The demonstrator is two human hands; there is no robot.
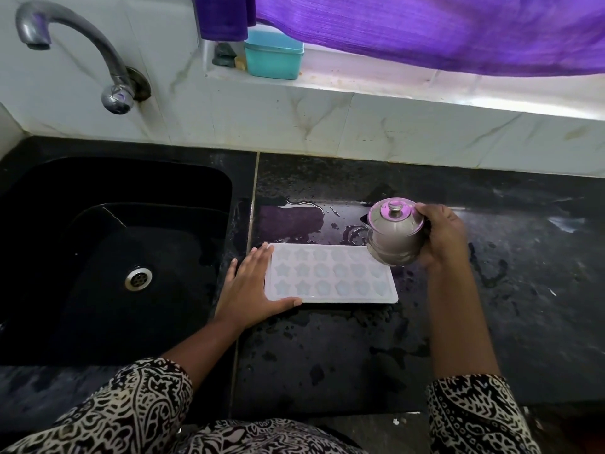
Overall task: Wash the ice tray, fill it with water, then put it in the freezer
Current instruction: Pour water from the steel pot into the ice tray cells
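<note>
A wet black stone table (491,290) holds a black sink (98,178) at left, below a purple curtain (425,31) along the far wall. A curved metal tap (82,50) arches over the sink. The white ice tray (330,273), moulds facing up, lies flat on the table just right of the sink. The left hand (252,290) rests with fingers straight against the tray's left edge. The right hand (442,234) grips a lidded steel pot (394,237), tilted above the tray's far right corner. A teal box (273,55) sits on the far ledge.
</note>
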